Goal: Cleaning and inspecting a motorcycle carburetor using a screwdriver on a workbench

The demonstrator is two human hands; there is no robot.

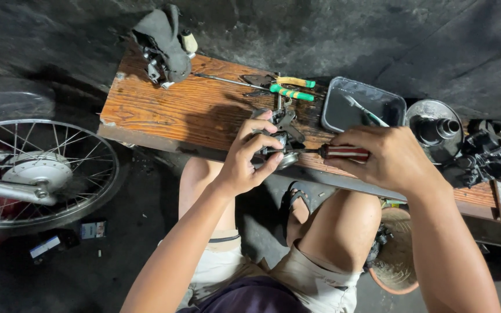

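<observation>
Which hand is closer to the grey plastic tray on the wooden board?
The right hand. It lies just below the grey plastic tray, holding a red-handled screwdriver. The left hand is farther left, gripping a small metal part.

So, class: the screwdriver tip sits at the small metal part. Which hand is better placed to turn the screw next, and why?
Probably the right hand: it grips the red-handled screwdriver, whose shaft points at the small metal part. The left hand is wrapped around that part, steadying it over the wooden board.

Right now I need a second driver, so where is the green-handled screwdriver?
In the head view, the green-handled screwdriver lies on the wooden board's far edge, just left of the grey tray and beyond the left hand.
</observation>
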